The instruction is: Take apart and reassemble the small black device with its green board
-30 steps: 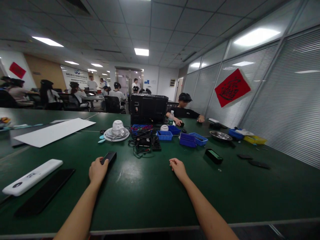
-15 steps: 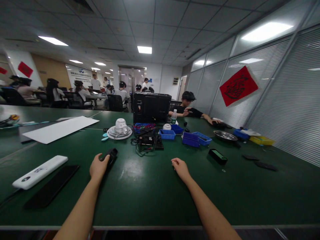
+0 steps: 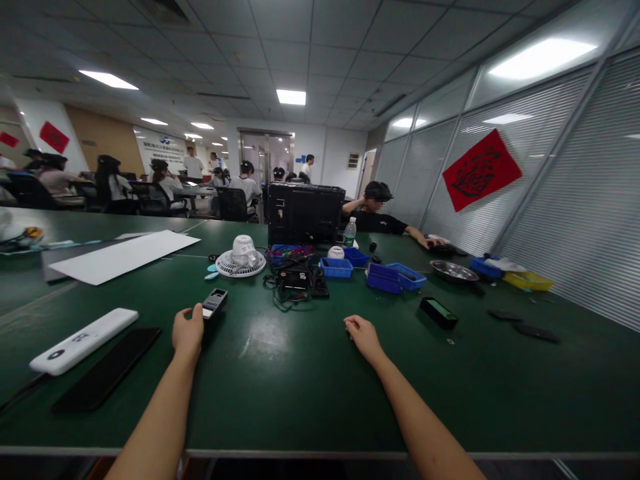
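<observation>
My left hand (image 3: 188, 332) is closed around the near end of a small handheld device (image 3: 215, 303), held just over the green table. The device has a black body and a grey front with a pale, screen-like patch beside my thumb. Part of it is hidden by my fingers. To the right, my right hand (image 3: 363, 337) rests on the table with its fingers curled in, and nothing shows in them. A dark flat slab (image 3: 107, 369) and a white power strip (image 3: 85, 340) lie left of my left hand.
Beyond my hands are a white fan (image 3: 241, 261), tangled cables with a black adapter (image 3: 294, 279), blue bins (image 3: 336, 268) and a black boxy casing (image 3: 306, 213). A black-green box (image 3: 439, 312) sits to the right. Across the table, a person (image 3: 380, 217) reaches toward dark items.
The device in my left hand has turned, so its grey front now shows instead of its black side. My left hand has shifted slightly left. My right hand stays on the table.
</observation>
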`<state>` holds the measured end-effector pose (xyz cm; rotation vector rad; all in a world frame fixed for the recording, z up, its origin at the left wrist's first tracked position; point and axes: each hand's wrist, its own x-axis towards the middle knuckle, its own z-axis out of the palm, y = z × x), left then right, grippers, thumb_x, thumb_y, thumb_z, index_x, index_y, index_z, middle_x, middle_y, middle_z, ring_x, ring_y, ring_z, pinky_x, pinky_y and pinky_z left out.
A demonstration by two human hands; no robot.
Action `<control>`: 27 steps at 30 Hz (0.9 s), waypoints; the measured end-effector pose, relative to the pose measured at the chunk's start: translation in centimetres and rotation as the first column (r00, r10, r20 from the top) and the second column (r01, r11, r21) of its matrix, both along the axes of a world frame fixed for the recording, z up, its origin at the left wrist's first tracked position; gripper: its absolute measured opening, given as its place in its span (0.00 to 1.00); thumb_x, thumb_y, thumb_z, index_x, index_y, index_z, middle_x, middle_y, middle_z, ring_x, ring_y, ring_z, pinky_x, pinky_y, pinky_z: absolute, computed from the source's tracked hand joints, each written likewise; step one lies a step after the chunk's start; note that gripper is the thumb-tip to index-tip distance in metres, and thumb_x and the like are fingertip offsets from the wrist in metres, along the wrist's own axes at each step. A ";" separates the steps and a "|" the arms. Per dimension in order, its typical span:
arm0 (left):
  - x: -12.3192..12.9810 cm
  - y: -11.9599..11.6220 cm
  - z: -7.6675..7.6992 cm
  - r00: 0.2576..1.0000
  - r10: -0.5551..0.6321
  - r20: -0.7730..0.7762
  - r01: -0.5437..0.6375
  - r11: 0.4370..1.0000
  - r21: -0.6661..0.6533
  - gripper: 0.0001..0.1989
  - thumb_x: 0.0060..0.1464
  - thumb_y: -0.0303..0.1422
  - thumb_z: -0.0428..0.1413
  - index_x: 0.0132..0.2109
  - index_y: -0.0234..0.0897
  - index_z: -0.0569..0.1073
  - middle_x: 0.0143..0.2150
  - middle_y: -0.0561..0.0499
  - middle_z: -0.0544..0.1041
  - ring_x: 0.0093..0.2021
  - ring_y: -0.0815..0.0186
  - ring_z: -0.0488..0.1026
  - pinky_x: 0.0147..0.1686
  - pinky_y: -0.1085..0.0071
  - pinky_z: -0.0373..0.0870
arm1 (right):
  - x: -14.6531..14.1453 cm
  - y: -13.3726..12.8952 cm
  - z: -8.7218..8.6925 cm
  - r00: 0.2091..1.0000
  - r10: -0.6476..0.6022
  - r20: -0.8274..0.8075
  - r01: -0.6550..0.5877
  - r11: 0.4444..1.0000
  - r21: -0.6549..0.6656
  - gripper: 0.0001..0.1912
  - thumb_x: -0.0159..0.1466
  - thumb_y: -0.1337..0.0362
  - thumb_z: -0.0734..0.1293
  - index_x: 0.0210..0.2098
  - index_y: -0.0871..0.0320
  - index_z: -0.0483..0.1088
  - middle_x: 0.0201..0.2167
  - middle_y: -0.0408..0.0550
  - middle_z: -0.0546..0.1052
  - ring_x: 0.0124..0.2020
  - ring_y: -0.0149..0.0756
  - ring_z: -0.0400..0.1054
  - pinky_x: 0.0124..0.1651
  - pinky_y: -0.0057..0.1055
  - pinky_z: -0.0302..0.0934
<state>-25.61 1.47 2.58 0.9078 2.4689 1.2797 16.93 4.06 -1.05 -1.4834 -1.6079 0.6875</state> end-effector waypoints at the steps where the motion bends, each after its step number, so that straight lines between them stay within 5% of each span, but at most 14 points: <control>1: 0.0 -0.1 0.1 1.000 0.017 0.005 -0.017 1.000 0.000 0.27 0.53 0.47 0.43 0.53 0.33 0.62 0.43 0.41 0.73 0.40 0.56 0.71 0.37 0.63 0.66 | 0.0 0.0 0.0 1.000 0.002 -0.003 -0.002 1.000 -0.002 0.13 0.55 0.59 0.58 0.33 0.60 0.70 0.24 0.44 0.71 0.21 0.30 0.64 0.24 0.25 0.58; 6: 1.1 -1.3 1.3 0.978 0.029 -0.208 -0.028 1.000 0.008 0.29 0.52 0.48 0.45 0.55 0.33 0.60 0.46 0.40 0.71 0.45 0.53 0.68 0.40 0.62 0.64 | 0.0 0.0 0.1 1.000 -0.008 -0.001 0.008 1.000 -0.014 0.13 0.55 0.59 0.58 0.33 0.59 0.70 0.23 0.44 0.71 0.20 0.30 0.63 0.24 0.25 0.57; 12: 3.0 -2.5 1.8 0.776 -0.075 -0.626 0.016 0.995 -0.099 0.27 0.55 0.42 0.43 0.58 0.33 0.56 0.48 0.37 0.68 0.47 0.51 0.63 0.42 0.60 0.59 | 0.0 0.0 0.0 1.000 -0.002 0.007 0.002 1.000 -0.003 0.14 0.55 0.59 0.58 0.33 0.60 0.70 0.21 0.43 0.71 0.20 0.30 0.63 0.23 0.26 0.56; 17: 3.8 -2.7 1.5 0.692 -0.215 -0.690 0.074 0.971 -0.228 0.26 0.54 0.38 0.45 0.59 0.34 0.56 0.48 0.39 0.68 0.48 0.51 0.60 0.43 0.60 0.57 | 0.0 0.1 -0.1 1.000 -0.009 0.019 0.009 1.000 0.003 0.13 0.55 0.59 0.58 0.31 0.60 0.70 0.21 0.42 0.70 0.19 0.29 0.62 0.23 0.25 0.55; 27: 4.7 -2.7 1.5 0.641 -0.269 -0.719 0.145 0.962 -0.231 0.22 0.53 0.42 0.47 0.51 0.36 0.67 0.51 0.42 0.66 0.50 0.53 0.59 0.46 0.59 0.55 | 0.1 0.2 -0.3 1.000 0.002 0.030 -0.002 1.000 0.007 0.14 0.55 0.59 0.58 0.32 0.59 0.70 0.22 0.43 0.71 0.20 0.30 0.63 0.24 0.25 0.55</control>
